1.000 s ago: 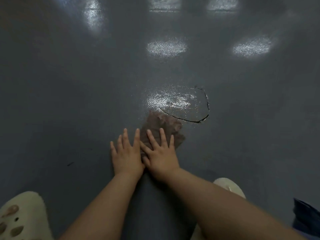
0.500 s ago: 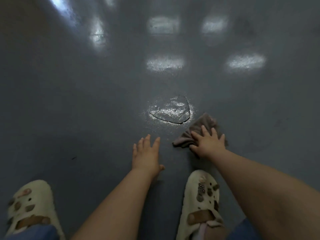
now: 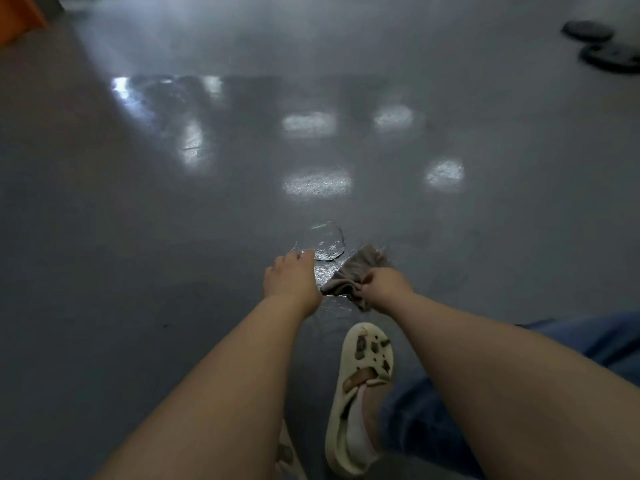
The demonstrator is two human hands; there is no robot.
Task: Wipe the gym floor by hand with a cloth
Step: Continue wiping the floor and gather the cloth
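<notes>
Cloth [image 3: 356,277] near edge hidden in right hand [image 3: 386,285] grip.

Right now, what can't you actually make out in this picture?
- Left hand, head view: its fingers curl away from the camera, so floor contact is unclear.
- Cloth: the right hand hides its near end.
- Dark round things, top right: blurred, one cut by the edge.
- Orange thing, top left: cut off.
</notes>
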